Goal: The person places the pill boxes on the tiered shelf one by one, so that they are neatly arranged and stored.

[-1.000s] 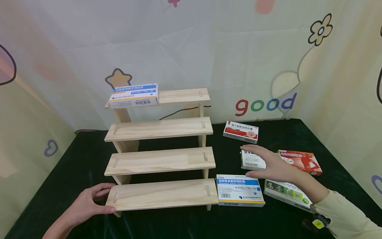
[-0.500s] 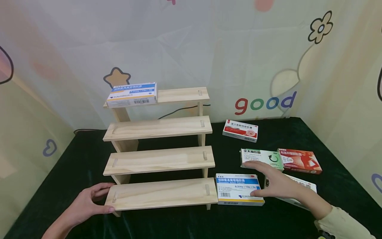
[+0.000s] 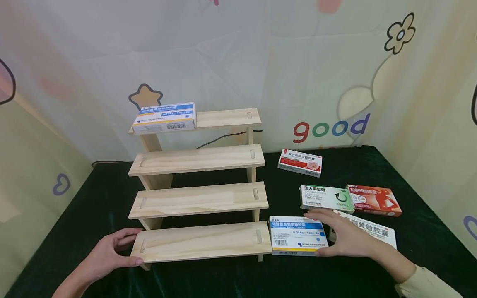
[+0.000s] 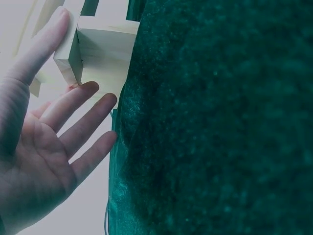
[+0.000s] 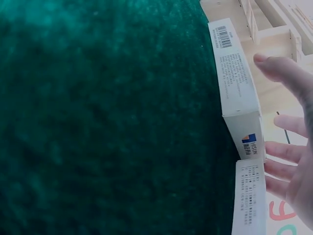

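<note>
A wooden stepped display stand (image 3: pixel 201 244) has several shelves. My left hand (image 3: pixel 106 254) holds the left end of its lowest shelf between thumb and index finger. In the left wrist view the other fingers spread out straight. At the stand's right foot lies a blue-and-white medicine box (image 3: pixel 298 236). My right hand (image 3: pixel 344 231) hovers over that box's right end with thumb and fingers spread apart. In the right wrist view its thumb (image 5: pixel 279 68) shows above the box (image 5: pixel 237 73). Partly hidden behind the right hand is a white medicine box (image 3: pixel 376 229).
Another blue-and-white medicine box (image 3: pixel 164 118) sits on the top shelf's left end. Farther right on the dark green cloth (image 3: pixel 223 281) lie a green-and-white box (image 3: pixel 326 198), a red-orange box (image 3: pixel 374 200) and a red-and-white box (image 3: pixel 299 162). A printed curtain (image 3: pixel 231 62) hangs behind.
My right hand has moved down and slightly left, from over the green-and-white box to the blue-and-white box's right end. The left hand keeps its place on the stand.
</note>
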Demonstrator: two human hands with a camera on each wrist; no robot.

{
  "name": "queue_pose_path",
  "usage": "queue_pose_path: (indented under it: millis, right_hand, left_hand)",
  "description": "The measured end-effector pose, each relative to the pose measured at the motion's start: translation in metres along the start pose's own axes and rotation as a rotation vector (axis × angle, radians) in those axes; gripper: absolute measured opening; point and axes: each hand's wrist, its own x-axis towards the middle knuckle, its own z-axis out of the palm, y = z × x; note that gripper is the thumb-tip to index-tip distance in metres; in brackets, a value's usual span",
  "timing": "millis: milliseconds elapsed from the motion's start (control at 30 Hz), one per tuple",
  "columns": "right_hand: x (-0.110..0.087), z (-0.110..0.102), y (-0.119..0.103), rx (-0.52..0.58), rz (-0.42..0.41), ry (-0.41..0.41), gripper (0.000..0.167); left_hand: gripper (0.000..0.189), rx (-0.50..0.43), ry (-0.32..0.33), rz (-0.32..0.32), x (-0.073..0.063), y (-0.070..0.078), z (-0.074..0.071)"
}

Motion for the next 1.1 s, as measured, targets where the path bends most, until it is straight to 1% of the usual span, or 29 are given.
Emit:
queue_pose_path:
  millis: [100, 200, 400, 500, 733, 1100]
  right_hand:
    - [0.0003, 0.0017, 0.002, 0.004, -0.01, -0.005, 0.073]
    - [0.0008, 0.0033, 0.0035, -0.015, -0.014, -0.012, 0.072]
    - [0.0001, 0.0052, 0.0041, -0.06, 0.011, -0.026, 0.072]
    - [-0.0008, 0.005, 0.0032, -0.074, 0.011, -0.029, 0.07]
    - [-0.0016, 0.0053, 0.002, -0.086, 0.004, -0.019, 0.069]
    - [-0.0005, 0.0037, 0.0008, -0.101, 0.001, -0.027, 0.069]
  left_hand:
    - [0.068, 0.008, 0.003, -0.001, -0.0002, -0.0002, 0.0]
    - [0.067, 0.02, 0.005, -0.003, -0.0003, -0.0004, -0.0001]
    - [0.066, 0.03, 0.005, -0.011, -0.0004, 0.0001, -0.0004]
    - [0.067, 0.027, 0.007, -0.009, -0.0005, 0.0004, -0.0003]
    - [0.067, 0.017, 0.004, -0.009, -0.0005, 0.0004, -0.0003]
    - [0.068, 0.023, 0.001, -0.016, 0.0001, -0.0007, -0.0015]
